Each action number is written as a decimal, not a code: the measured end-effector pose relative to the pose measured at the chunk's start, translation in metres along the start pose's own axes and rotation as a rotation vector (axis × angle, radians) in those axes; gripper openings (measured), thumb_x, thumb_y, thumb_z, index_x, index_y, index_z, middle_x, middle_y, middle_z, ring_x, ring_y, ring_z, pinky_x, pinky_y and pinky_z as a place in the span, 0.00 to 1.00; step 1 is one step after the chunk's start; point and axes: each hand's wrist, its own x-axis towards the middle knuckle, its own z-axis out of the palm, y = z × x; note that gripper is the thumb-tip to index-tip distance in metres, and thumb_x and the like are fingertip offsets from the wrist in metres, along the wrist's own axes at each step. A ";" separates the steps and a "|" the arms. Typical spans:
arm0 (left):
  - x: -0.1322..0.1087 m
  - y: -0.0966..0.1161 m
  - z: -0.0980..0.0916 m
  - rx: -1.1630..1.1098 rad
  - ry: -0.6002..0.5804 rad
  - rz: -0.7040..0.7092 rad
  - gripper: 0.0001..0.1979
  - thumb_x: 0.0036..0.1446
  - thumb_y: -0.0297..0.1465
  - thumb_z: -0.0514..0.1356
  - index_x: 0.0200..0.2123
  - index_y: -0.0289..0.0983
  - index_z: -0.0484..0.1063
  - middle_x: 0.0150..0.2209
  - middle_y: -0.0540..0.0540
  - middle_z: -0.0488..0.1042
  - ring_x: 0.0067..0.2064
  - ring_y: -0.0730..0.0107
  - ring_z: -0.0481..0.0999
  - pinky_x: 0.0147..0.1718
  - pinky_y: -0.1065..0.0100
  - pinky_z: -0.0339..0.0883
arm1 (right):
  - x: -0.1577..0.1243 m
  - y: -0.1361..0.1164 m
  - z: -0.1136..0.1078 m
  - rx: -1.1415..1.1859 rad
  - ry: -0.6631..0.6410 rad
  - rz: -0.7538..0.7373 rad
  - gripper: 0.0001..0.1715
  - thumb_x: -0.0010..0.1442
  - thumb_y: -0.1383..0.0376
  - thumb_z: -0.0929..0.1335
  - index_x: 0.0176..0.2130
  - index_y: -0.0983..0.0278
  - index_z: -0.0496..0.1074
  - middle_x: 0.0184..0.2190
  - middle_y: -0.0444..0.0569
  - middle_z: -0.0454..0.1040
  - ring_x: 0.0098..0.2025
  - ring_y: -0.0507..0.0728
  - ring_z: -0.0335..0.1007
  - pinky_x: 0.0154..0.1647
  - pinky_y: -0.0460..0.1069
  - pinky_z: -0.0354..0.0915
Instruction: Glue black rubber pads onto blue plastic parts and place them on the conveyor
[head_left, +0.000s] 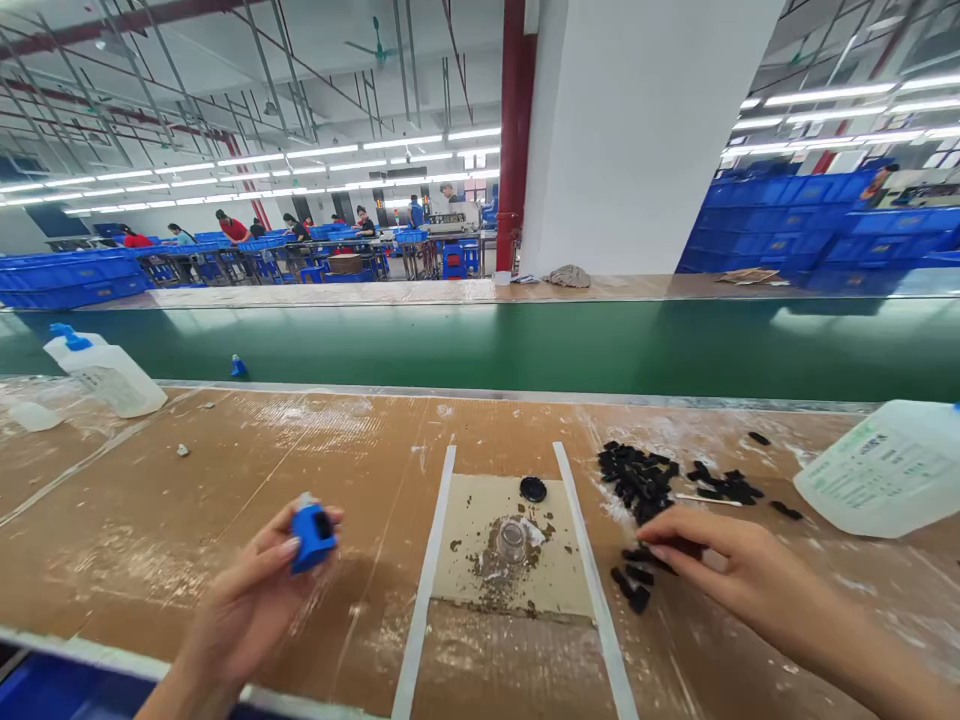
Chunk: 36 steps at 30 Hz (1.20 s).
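My left hand (259, 590) holds a small blue part (312, 537) with a pale tip and a dark opening on its side, above the brown work surface. My right hand (712, 560) reaches to the loose black pieces (637, 478), thumb and fingertips pinched together at the pile's lower edge. Whatever lies between those fingertips is too small to make out. Between the hands, a taped-down beige sheet (472, 510) bears a small clear cup (512, 540), a round black cap (533, 489) and scattered dark crumbs.
A white bottle (881, 470) stands at the right, another (112, 375) at the left. Behind the work surface (247, 450) runs a green belt (420, 345) with a small blue part (238, 366) on it. Blue crates and people are farther back.
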 end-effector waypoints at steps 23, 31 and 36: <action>-0.074 -0.018 -0.130 1.424 0.998 0.333 0.27 0.54 0.43 0.57 0.52 0.32 0.66 0.56 0.28 0.59 0.59 0.35 0.55 0.55 0.41 0.50 | -0.021 0.037 0.038 -0.346 -0.149 -0.082 0.14 0.60 0.61 0.58 0.38 0.60 0.70 0.38 0.51 0.69 0.31 0.60 0.71 0.33 0.56 0.66; -0.121 -0.029 -0.063 0.800 0.298 0.675 0.11 0.54 0.36 0.62 0.40 0.40 0.71 0.44 0.45 0.72 0.47 0.61 0.70 0.48 0.64 0.62 | -0.035 0.031 0.041 -0.293 -0.007 -0.151 0.24 0.64 0.55 0.56 0.31 0.61 0.73 0.36 0.53 0.73 0.34 0.63 0.73 0.32 0.55 0.70; -0.192 -0.029 0.005 0.662 -0.737 0.181 0.17 0.54 0.46 0.61 0.37 0.40 0.77 0.39 0.40 0.75 0.45 0.55 0.72 0.47 0.57 0.64 | -0.040 0.024 0.048 -0.256 0.070 -0.168 0.24 0.61 0.56 0.56 0.30 0.63 0.75 0.38 0.54 0.76 0.38 0.66 0.74 0.39 0.62 0.72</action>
